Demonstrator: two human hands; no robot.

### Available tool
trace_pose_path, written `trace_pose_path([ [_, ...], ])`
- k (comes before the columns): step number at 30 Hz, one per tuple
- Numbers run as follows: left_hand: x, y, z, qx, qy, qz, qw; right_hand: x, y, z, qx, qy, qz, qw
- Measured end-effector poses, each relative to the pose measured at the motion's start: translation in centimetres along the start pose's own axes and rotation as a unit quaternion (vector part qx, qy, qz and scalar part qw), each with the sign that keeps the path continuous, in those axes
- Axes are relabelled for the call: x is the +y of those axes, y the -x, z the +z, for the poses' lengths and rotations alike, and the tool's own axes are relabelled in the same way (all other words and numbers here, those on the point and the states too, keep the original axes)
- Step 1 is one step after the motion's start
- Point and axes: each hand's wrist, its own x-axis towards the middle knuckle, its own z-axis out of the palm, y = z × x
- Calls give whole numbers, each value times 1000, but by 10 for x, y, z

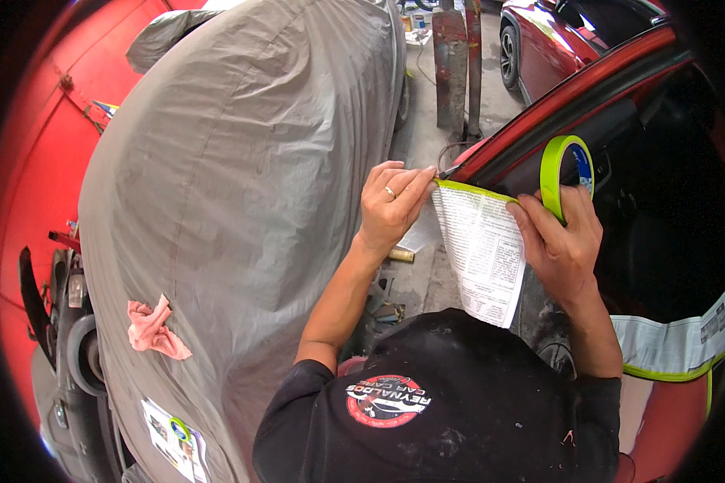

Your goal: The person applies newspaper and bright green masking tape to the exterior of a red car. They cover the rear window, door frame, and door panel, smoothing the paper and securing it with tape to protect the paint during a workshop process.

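A sheet of newspaper (483, 249) hangs between my hands, with a strip of lime-green masking tape (477, 190) along its top edge. My left hand (393, 200) pinches the tape's left end at the sheet's corner and wears a ring. The fingers of my right hand (562, 233) are closed at the other top corner. That same hand carries the lime-green masking tape roll (551, 179), which stands up above the knuckles. Both hands are beside the open frame of a red car (532, 117); the sheet's lower edge hangs down in front of my black shirt.
A grey-covered car (242, 177) fills the left, with a pink cloth (158, 328) and papers (169, 439) bearing a second tape roll (180, 429) on it. Newspaper (669, 346) is taped to the red car at right. Metal posts (453, 72) rise ahead.
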Motion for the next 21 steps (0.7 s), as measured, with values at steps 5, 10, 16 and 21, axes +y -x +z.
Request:
trace_pose_path([
  [5,3,-1,3,-2,3,-13,1000,2,-1,-2,-14,26,-10,1000],
  [10,5,-5,7,13,-4,-10,1000,8,-9,-3,8,76,-73,994],
  [16,5,-3,8,19,-21,-4,1000,2,-13,-5,-8,98,-54,994],
  [21,12,-3,9,29,67,-99,992,3,-19,-9,-3,100,-55,993],
])
